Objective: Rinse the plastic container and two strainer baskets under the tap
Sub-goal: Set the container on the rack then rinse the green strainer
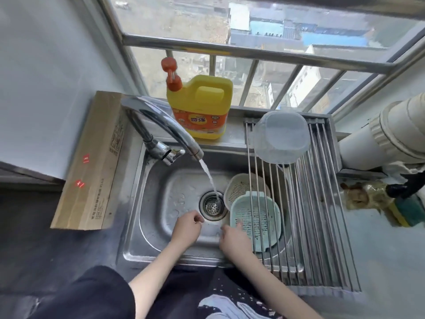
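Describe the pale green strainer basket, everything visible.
The pale green strainer basket is squarish with rounded corners, looks plastic, has a finely slotted floor and sits open side up in the sink, under the roll-up rack. It overlaps the white strainer basket behind it. The right hand touches its near-left rim.

Two strainer baskets in steel sink

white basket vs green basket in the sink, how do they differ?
Colour: the white basket is off-white, the green basket pale green. Position: the white basket lies farther back, by the drain; the green basket lies nearer the person and overlaps its front edge. Contact: the right hand reaches the green basket's near rim; nothing touches the white basket. Both are perforated, lie partly under the rack, and are out of the water stream.
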`<move>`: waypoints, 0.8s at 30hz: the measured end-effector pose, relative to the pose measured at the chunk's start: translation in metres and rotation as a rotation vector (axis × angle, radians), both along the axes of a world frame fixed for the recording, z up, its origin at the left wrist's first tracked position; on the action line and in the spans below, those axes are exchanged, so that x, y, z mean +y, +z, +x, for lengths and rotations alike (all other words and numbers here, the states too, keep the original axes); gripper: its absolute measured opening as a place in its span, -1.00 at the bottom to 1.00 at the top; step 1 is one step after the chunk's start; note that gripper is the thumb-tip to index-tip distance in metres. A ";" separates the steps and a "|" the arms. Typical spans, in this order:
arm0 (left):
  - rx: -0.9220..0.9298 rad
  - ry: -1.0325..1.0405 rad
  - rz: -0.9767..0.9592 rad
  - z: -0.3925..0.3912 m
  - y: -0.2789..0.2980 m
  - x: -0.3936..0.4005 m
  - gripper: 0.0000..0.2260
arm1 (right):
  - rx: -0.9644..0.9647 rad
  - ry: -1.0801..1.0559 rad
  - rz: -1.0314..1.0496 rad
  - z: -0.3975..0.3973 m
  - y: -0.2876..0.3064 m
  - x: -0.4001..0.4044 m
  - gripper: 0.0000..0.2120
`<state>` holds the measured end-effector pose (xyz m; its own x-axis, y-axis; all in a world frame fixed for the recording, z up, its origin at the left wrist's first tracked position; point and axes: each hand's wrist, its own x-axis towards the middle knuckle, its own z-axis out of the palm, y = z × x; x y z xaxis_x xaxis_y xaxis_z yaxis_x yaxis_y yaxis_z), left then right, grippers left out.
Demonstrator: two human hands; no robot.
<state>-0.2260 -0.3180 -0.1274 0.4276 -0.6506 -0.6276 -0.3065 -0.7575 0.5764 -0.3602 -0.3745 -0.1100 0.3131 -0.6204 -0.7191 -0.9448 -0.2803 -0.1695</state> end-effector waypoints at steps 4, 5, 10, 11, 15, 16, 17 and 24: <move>0.049 -0.019 -0.028 0.010 0.002 0.017 -0.74 | -0.056 -0.022 0.038 -0.005 -0.017 -0.008 -0.71; 0.059 -0.020 -0.041 0.012 0.002 0.021 -0.73 | -0.069 -0.026 -0.005 -0.006 -0.016 -0.009 -0.73; 0.116 0.001 -0.053 0.022 0.007 0.030 -0.68 | -0.079 -0.044 -0.240 -0.006 -0.004 0.002 -0.75; 0.131 0.007 -0.043 0.024 0.008 0.029 -0.70 | -0.080 -0.038 -0.264 -0.006 -0.001 0.006 -0.75; 0.318 0.113 -0.001 0.026 0.025 0.017 -0.90 | -0.031 0.177 -0.238 0.006 0.014 0.021 -0.71; 0.372 0.144 0.019 0.027 0.031 0.014 -0.84 | -0.024 0.255 -0.227 0.011 0.018 0.024 -0.70; 0.402 0.157 0.030 0.028 0.036 0.011 -0.75 | -0.028 0.319 -0.210 0.015 0.020 0.025 -0.70; 0.328 0.341 -0.023 0.050 0.050 0.010 -0.76 | -0.134 0.549 -0.364 0.034 0.028 0.028 -0.60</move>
